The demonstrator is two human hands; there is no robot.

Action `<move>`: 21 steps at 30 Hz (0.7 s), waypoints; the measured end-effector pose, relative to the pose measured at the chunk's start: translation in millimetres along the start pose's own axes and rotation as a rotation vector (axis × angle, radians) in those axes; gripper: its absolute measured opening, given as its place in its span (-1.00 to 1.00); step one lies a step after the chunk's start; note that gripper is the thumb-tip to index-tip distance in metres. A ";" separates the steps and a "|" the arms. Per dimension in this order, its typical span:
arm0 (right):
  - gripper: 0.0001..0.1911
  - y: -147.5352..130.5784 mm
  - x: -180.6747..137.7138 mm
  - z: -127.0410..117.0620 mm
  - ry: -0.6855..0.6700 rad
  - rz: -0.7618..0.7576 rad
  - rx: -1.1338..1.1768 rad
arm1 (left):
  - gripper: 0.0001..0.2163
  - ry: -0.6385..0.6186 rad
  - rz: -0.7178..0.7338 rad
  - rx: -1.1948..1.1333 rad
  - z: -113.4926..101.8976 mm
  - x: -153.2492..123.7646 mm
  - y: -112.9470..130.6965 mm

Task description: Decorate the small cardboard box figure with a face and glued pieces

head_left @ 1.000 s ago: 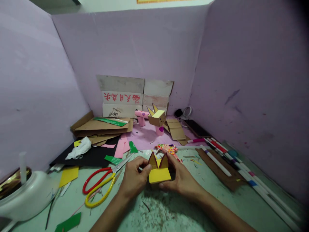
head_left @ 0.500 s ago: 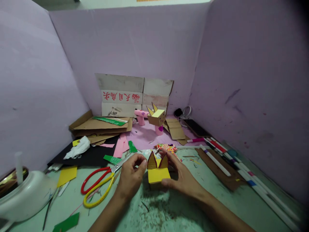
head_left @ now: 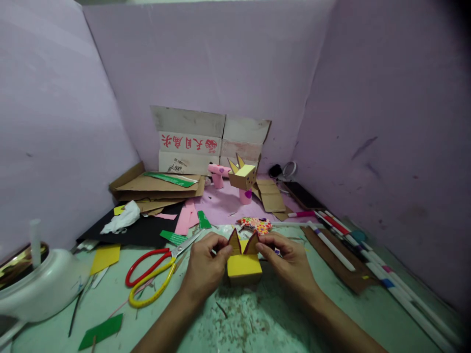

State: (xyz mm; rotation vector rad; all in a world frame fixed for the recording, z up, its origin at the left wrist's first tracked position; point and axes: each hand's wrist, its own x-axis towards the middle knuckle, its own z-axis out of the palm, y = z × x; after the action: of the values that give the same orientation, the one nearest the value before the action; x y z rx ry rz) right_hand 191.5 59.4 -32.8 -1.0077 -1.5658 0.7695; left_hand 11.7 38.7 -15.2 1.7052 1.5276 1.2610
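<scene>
Lilac walls (head_left: 206, 63) close in on three sides, a green desk (head_left: 209, 328) spreads out below, and the action is right in the middle of it! There's the small yellow-topped box (head_left: 244, 266), at the near middle of the desk, squarely between the two hands, with two pointed cardboard ears standing up at its back. The left hand (head_left: 206, 262) has thumb and finger nearly together, pinching the outer edge of the left ear (head_left: 234, 241); the right hand (head_left: 287, 260) matches it, thumb and forefinger closed on the outer edge of the right ear (head_left: 251, 244). Just left of the left hand lie scissors (head_left: 176, 250), one handle red, one yellow, blades pointing away. Beyond the box, a flowery piece (head_left: 257, 224) lies at the desk's far edge, and further back a second eared box (head_left: 243, 177) perches on a pink stand (head_left: 245, 196), spots on its front, before an unfolded white carton (head_left: 191, 128). Over on the left, a crumpled tissue (head_left: 123, 218) rests on black paper (head_left: 150, 230); over on the right, a white pen (head_left: 333, 246) lies across a brown cardboard strip (head_left: 346, 274).
</scene>
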 end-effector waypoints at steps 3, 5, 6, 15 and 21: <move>-0.86 0.9 0.3 -1.0 -0.008 0.014 -0.019 | -0.89 -0.007 0.040 0.034 -1.3 -0.9 1.2; -0.85 0.6 0.2 -1.6 -0.013 0.015 -0.028 | -0.89 -0.013 0.061 0.055 -2.1 -1.3 2.0; -0.85 0.2 0.2 -1.7 -0.016 0.015 -0.032 | -0.89 -0.016 0.069 0.064 -2.3 -1.3 2.3; -0.84 -1.8 1.9 -1.7 -0.047 -0.007 -0.074 | -0.89 -0.035 0.141 0.115 -4.1 -2.5 2.4; -0.84 -2.2 2.3 -1.1 -0.045 -0.015 -0.089 | -0.88 -0.038 0.151 0.121 -3.2 -1.3 2.3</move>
State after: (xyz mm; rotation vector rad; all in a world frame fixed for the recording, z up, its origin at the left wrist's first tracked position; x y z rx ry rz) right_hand 192.0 60.4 -29.7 -1.0479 -1.6571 0.7222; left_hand 10.1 36.4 -12.3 1.9428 1.5032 1.2238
